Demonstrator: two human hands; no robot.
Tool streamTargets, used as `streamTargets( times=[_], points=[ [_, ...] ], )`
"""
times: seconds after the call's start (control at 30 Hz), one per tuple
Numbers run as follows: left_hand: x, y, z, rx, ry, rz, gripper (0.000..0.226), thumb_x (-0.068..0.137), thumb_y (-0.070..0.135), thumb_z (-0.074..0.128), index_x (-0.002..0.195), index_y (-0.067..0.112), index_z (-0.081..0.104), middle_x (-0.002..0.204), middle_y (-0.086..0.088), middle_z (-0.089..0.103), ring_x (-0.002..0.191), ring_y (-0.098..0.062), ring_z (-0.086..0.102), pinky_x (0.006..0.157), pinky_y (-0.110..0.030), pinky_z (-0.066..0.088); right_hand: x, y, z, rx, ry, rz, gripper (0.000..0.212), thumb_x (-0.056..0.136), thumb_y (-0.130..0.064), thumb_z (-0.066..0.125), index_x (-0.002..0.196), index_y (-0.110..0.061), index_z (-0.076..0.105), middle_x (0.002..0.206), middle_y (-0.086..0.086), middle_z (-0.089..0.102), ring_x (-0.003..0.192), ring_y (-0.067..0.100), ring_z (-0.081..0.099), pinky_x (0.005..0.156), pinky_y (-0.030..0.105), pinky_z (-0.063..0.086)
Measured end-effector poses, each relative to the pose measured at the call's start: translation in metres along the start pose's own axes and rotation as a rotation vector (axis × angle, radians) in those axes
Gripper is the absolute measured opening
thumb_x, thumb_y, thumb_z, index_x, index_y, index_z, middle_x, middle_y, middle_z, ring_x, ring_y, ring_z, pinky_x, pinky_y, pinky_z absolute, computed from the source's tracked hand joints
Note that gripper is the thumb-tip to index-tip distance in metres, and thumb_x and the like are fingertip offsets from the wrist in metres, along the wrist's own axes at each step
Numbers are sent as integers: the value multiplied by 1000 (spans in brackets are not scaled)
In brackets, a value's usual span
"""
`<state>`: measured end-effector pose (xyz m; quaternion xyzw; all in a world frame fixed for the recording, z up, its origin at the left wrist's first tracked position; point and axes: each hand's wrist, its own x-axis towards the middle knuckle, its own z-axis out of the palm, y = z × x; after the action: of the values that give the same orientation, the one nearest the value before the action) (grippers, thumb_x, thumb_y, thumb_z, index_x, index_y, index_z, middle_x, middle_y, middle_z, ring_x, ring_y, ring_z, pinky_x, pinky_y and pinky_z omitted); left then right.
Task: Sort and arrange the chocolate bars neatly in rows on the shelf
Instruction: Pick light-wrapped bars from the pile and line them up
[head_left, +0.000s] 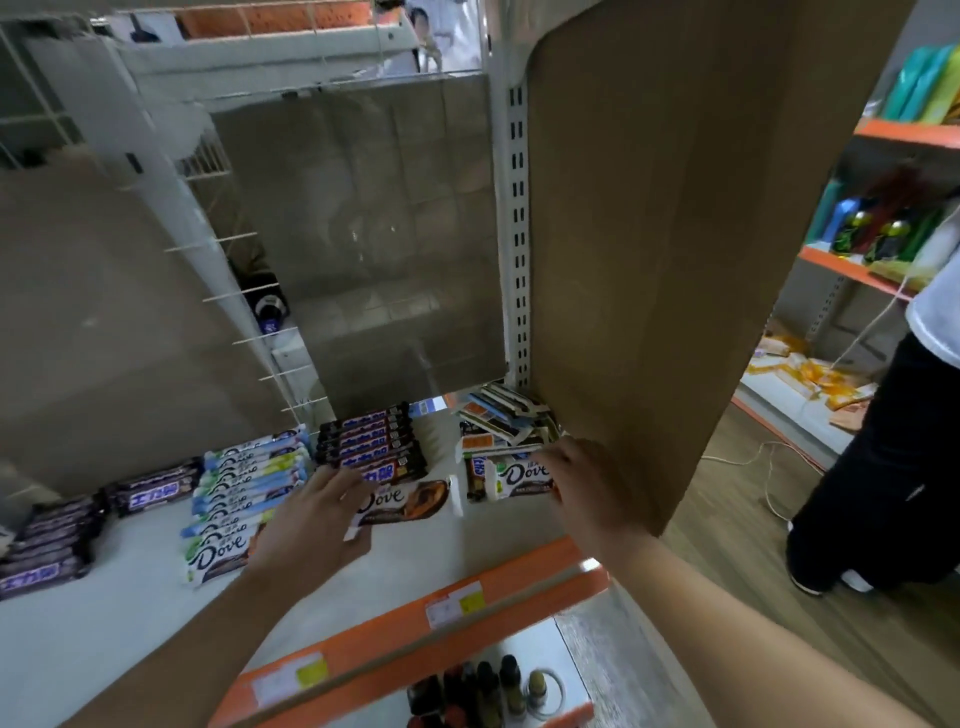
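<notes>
On the white shelf (130, 613), my left hand (311, 525) holds the left end of a brown Dove bar (410, 503) lying mid-shelf. My right hand (587, 483) pinches a white-and-brown Dove bar (522, 478) at the edge of a loose pile of mixed bars (498, 415) in the back right corner. Left of my hands lie a row of blue-white Dove bars (249, 480), a stack of dark Snickers bars (371, 439), and purple Snickers bars (156, 486) further left (49, 540).
A brown cardboard panel (675, 234) walls the shelf's right side. The orange front rail (415, 618) carries price tags; small bottles (488, 686) stand on the shelf below. A person in dark trousers (878, 467) stands at right near other shelves.
</notes>
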<state>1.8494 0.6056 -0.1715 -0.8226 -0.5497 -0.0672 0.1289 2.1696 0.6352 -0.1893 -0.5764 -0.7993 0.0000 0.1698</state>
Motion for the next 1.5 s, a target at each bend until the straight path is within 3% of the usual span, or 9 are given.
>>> streamTargets(
  times=[0.2,0.4,0.67,0.8,0.93,1.17,1.23,1.33,1.5],
  points=[
    [-37,0,-36,46,23,-113,56,61,35,80,113,21,65,108,3,63,98,-18,43,58,-34,55,5,-16,-17,-15,30,-95,47,67,-5,77,110,-22,67,108,0,63,101,22,61,86,35,51],
    [-70,-1,-51,16,8,-254,52,69,39,74,118,26,63,111,10,61,103,-14,47,62,-32,56,13,-27,-20,57,25,-226,57,55,-1,78,107,-20,67,103,2,62,96,27,61,80,38,53],
    [-126,-11,-81,99,32,-389,44,71,42,58,111,25,67,104,12,62,96,-14,49,60,-30,54,22,-65,-25,81,43,-370,53,55,-7,84,103,-21,69,98,-2,60,93,23,59,77,35,52],
    [-153,-13,-93,122,52,-451,44,66,39,66,107,24,68,98,11,61,93,-12,47,56,-28,53,22,-93,-20,88,31,-451,56,55,-8,83,107,-23,68,95,-4,59,89,21,58,76,34,51],
    [-186,-18,-96,141,24,-490,48,73,45,46,110,23,67,99,10,60,93,-13,47,61,-28,54,18,-122,-17,87,-11,-511,53,63,-11,80,113,-23,66,100,-3,58,95,22,57,82,36,50],
    [-241,-35,-107,179,16,-543,49,72,46,43,108,24,68,99,11,62,94,-11,46,56,-26,51,9,-179,-4,105,-83,-588,45,87,-18,61,130,-28,53,119,-6,50,116,18,46,103,34,36],
    [-257,-49,-105,176,13,-549,47,73,45,50,110,23,67,101,10,61,97,-12,46,55,-27,52,5,-199,-1,107,-86,-596,46,86,-17,61,129,-28,53,117,-7,51,114,17,47,102,34,37],
    [-274,-71,-102,114,25,-557,48,68,35,76,113,21,66,104,8,61,98,-12,43,49,-29,53,-3,-228,8,100,-90,-578,47,82,-15,64,128,-26,57,116,-5,54,111,19,50,101,35,38],
    [-288,-108,-96,64,55,-510,52,63,34,82,112,22,68,102,9,61,98,-11,43,47,-26,52,-12,-270,21,71,-123,-523,47,86,-20,64,132,-26,53,122,-5,53,117,17,46,98,32,38]
  ],
)
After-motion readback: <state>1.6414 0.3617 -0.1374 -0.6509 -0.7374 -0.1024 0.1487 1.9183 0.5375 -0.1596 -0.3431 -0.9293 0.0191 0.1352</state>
